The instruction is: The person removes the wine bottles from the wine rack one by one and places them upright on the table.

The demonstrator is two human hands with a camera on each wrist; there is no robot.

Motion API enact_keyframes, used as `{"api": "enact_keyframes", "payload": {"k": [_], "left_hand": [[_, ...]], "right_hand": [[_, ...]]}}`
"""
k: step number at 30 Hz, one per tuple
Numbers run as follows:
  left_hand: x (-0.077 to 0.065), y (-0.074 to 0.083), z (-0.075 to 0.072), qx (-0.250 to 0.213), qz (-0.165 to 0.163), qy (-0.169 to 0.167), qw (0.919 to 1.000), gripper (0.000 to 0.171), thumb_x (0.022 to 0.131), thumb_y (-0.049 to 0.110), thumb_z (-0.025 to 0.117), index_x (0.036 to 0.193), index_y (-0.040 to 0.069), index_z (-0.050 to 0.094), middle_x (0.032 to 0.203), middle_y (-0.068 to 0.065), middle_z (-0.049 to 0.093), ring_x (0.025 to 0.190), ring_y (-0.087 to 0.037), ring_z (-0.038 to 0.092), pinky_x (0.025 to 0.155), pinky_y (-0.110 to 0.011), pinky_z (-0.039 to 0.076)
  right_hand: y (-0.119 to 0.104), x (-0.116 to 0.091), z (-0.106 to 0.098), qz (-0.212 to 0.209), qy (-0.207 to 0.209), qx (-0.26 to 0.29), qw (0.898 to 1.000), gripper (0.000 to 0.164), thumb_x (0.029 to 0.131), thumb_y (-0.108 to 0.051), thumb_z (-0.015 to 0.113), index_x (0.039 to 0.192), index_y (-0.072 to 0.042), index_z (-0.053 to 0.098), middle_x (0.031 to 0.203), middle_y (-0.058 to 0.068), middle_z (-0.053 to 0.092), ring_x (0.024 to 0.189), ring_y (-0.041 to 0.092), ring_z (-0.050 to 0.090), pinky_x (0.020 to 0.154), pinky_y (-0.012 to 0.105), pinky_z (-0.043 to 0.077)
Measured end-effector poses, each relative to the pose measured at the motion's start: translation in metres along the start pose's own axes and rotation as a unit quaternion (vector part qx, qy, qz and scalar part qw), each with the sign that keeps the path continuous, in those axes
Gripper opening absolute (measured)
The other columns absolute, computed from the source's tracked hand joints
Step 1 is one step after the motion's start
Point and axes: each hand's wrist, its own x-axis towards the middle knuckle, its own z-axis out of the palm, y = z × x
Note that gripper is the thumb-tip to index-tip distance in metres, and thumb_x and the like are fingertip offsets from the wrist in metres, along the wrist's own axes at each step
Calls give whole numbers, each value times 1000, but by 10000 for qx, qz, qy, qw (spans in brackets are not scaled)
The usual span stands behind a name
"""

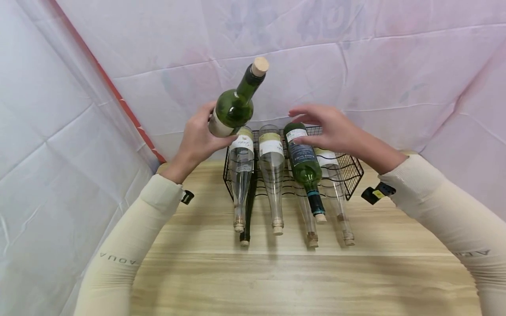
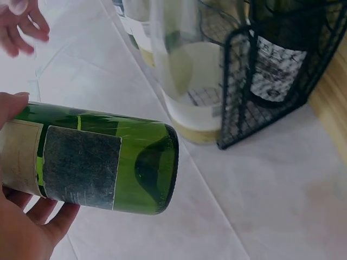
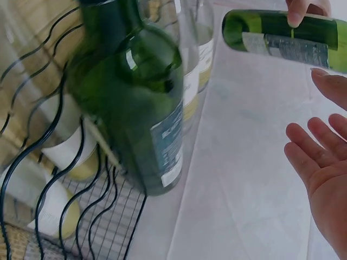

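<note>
While the left hand (image 1: 197, 136) has its grip wrapped round a corked green bottle (image 1: 234, 109), tilted near the left end of a wire rack (image 1: 353, 175), some clear bottles (image 1: 272, 151) lie in there, then a blue-labelled one (image 1: 302, 151), right hand (image 1: 326, 127) just off it, grip loosely spread.

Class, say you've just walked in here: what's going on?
A person's left hand grips a green bottle, corked end up, near a black wire rack. The open right hand holds nothing. Another green bottle and several clear bottles rest in the rack, necks toward the person.
</note>
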Motion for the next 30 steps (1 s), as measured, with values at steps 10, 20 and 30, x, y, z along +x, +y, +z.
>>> {"api": "enact_keyframes", "payload": {"k": [10,20,30], "left_hand": [[-9,-16,-11,130,-373,177,9991,80,62,30,86,130,5,50,117,-11,58,102,-20,55,84,-40,51],[-14,-34,-15,446,-575,274,9970,77,62,33,86,124,3,52,112,-13,60,99,-21,57,82,-40,53],[-26,-63,-16,479,-975,424,9932,74,63,34,86,121,2,53,110,-13,59,97,-22,55,78,-40,52]], "right_hand": [[20,-19,-3,-766,-138,-1399,9871,63,74,-16,81,129,-5,52,125,14,59,109,28,57,95,50,46],[37,-38,6,-1842,-182,-1823,9657,58,70,-6,78,123,-1,55,121,18,58,107,34,56,83,50,52],[43,-53,14,-2082,-557,-1922,9574,46,72,-3,75,116,-4,62,117,16,61,109,30,55,84,46,53]]}}
